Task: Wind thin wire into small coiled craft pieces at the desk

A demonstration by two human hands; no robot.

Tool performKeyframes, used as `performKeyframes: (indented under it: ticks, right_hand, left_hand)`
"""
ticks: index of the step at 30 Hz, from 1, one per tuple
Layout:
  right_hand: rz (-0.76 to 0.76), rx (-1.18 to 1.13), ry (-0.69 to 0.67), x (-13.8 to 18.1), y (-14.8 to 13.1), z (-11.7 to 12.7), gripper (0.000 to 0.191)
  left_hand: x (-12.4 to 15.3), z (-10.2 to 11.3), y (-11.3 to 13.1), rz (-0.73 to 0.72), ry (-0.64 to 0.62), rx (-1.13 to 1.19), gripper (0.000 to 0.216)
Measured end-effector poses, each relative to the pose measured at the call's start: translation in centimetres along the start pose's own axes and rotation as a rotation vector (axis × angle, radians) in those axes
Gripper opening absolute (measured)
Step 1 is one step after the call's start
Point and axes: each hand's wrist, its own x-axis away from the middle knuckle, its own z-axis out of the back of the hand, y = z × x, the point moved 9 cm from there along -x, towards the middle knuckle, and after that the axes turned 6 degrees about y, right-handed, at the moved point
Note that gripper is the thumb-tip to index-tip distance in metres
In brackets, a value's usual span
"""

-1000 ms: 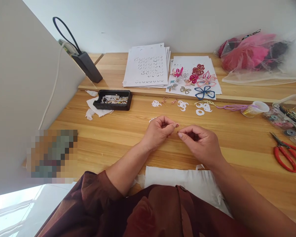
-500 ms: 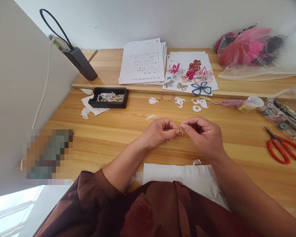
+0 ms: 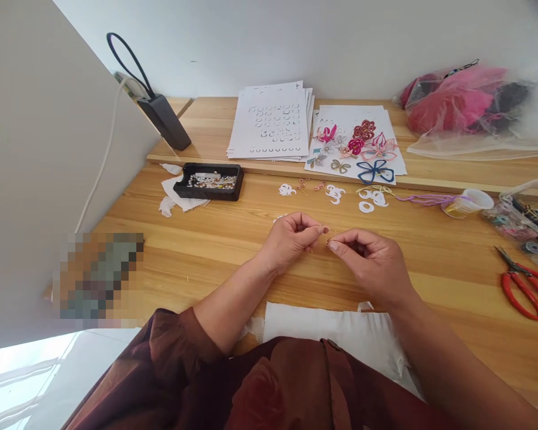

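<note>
My left hand (image 3: 296,237) is closed in a pinch on a small pinkish crescent piece (image 3: 325,229), whose tip sticks out past the thumb and forefinger. Just to the right and slightly lower, my right hand (image 3: 371,258) is pinched shut too, apparently on a fine thread that is barely visible. A narrow gap separates the two sets of fingertips, above the wooden table. Behind my left hand, white paper crescents are mostly hidden. Farther back lie white cut-paper crescents (image 3: 335,193), a white paper ring (image 3: 366,206) and small pink wrapped pieces (image 3: 320,186).
A black tray (image 3: 210,192) of beads stands back left. Printed sheets (image 3: 269,122) and thread flowers (image 3: 375,172) lie on the raised ledge (image 3: 206,110). Right are a plastic cup (image 3: 473,203), red-handled scissors (image 3: 522,286) and a clear box of supplies. A white cushion (image 3: 314,322) lies before me.
My fingertips have drawn slightly apart, the right hand now a little lower than the left. The view has shifted, so the table's things appear farther right and lower.
</note>
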Motion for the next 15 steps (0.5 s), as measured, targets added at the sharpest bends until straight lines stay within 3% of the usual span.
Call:
performKeyframes:
  ticks: [7, 15]
  right_hand:
    - [0.218, 0.148, 0.114, 0.6, -2.3, 1.1, 0.006]
    - [0.180, 0.086, 0.182, 0.0, -2.0, 2.0, 0.008]
  left_hand:
    - [0.2, -0.1, 0.5, -0.070, -0.014, -0.150, 0.020]
    - [0.9, -1.5, -0.6, 0.025, -0.189, -0.179, 0.018]
